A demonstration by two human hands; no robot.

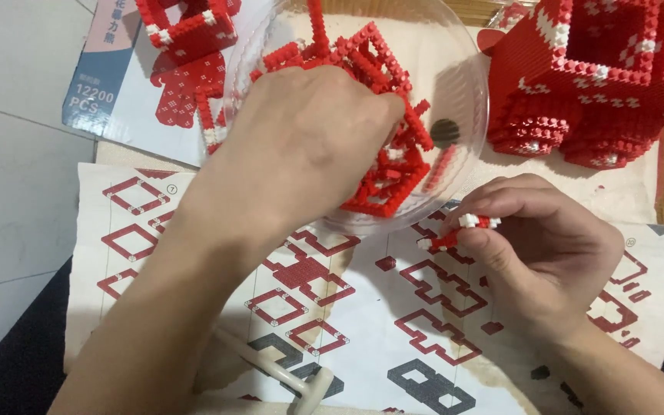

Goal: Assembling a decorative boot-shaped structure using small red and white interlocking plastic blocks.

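Observation:
My left hand reaches into a clear plastic bowl that holds several red and white brick frames; its fingertips are buried among them, so I cannot see whether they grip a piece. My right hand is lower right of the bowl, above a printed instruction sheet. Its fingers pinch a small red and white brick strip.
A large red and white brick structure stands at the top right. A box lid with a printed picture lies top left on grey floor tiles. A white plastic tool rests on the sheet near the bottom edge.

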